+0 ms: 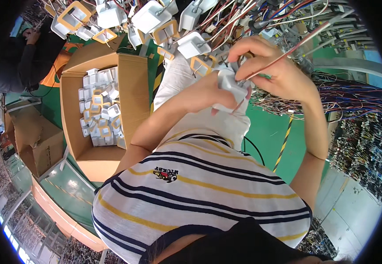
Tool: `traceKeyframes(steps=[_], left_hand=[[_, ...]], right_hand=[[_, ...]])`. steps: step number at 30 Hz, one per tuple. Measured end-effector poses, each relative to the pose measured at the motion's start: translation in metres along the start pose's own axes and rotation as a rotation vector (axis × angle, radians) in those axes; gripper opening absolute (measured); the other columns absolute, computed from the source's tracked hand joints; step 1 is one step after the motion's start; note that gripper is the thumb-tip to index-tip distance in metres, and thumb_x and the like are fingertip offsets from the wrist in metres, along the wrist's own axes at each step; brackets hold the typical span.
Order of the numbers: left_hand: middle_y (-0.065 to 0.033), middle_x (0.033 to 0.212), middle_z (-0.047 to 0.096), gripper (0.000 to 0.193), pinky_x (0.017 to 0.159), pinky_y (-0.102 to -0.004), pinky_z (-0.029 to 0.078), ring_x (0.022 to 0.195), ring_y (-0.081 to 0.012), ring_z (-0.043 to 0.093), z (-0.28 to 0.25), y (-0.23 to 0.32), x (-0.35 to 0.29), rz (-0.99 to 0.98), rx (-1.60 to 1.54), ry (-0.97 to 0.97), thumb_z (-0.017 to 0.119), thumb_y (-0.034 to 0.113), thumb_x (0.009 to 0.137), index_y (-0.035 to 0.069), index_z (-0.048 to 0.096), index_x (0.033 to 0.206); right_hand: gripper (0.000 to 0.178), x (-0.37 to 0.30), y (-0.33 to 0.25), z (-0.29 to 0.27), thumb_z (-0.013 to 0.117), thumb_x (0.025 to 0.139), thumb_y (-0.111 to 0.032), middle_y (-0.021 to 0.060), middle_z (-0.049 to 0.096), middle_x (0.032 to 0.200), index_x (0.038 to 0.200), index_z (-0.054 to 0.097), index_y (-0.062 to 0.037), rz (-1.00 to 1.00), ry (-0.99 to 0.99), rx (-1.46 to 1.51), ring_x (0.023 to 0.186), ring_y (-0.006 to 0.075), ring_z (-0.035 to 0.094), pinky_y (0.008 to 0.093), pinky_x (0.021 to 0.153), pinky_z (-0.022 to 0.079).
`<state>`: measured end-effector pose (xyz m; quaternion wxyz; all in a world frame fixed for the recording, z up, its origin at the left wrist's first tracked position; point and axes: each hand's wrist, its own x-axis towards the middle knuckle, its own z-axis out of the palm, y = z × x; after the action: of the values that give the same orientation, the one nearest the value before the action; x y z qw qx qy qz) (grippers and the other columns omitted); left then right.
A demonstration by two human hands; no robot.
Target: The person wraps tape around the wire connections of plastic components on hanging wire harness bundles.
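My left hand (204, 94) is closed around a white square plastic housing (229, 83) above my lap. The thumb lies across its near side. My right hand (276, 72) is at the housing's right side, thumb and forefinger pinched on a thin cable (268, 66) where it meets the housing. From there the cable's red and white wires stretch toward the upper right. My right fingers partly hide the joint. Just beyond my hands, similar white housings (193, 44) lie in a heap with their wires, some with a tan rim (201, 65).
An open cardboard box (133, 83) with many white housings stands at the left. Wire bundles (354, 99) hang at the right, and grey cables lie at the upper right. A second carton (36, 141) is at the far left. Another person (23, 66) sits at the upper left.
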<state>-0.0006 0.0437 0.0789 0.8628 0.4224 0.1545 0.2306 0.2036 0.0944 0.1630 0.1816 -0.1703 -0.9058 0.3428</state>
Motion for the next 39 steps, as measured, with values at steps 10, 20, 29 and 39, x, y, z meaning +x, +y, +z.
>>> traceKeyframes(steps=[10,20,29,39], left_hand=[[-0.0073,0.089,0.065,0.044,0.069,-0.0342,0.052,0.079,-0.0168,0.063,-0.003,-0.004,0.01,0.34,0.728,0.567,0.068,0.006,0.07,0.001,0.061,0.113],[-0.0128,0.078,0.065,0.039,0.047,-0.0329,0.05,0.066,-0.027,0.068,-0.009,0.001,-0.002,0.218,0.113,0.224,0.063,0.013,0.072,-0.002,0.059,0.108],[-0.0202,0.075,0.059,0.059,0.03,-0.0286,0.037,0.052,-0.0324,0.061,0.003,-0.019,0.007,-0.236,-0.779,-0.699,0.061,0.029,0.063,-0.01,0.056,0.106],[-0.0161,0.085,0.067,0.039,0.054,-0.0369,0.05,0.069,-0.033,0.066,0.003,-0.014,0.013,0.319,0.626,0.616,0.069,0.017,0.07,0.002,0.061,0.106]], right_hand=[[0.041,-0.003,-0.025,0.013,0.074,0.067,0.001,0.0054,0.059,0.104,0.106,0.064,-0.006,0.45,0.037,-0.176,0.095,0.0217,0.059,0.0331,0.086,0.047],[0.066,-0.01,-0.033,-0.001,0.078,0.08,-0.006,0.0096,0.06,0.112,0.139,0.048,-0.0015,0.638,0.27,0.711,0.101,0.0146,0.06,0.026,0.084,0.05],[0.031,0.016,0.023,0.005,0.084,0.069,-0.015,0.0049,0.058,0.106,0.095,0.07,-0.0059,0.018,-0.212,0.511,0.097,0.0186,0.056,0.0298,0.081,0.046],[0.043,-0.029,-0.011,0.017,0.076,0.077,-0.018,0.008,0.06,0.104,0.116,0.062,-0.005,0.504,0.198,0.407,0.09,0.0161,0.06,0.0292,0.069,0.05]])
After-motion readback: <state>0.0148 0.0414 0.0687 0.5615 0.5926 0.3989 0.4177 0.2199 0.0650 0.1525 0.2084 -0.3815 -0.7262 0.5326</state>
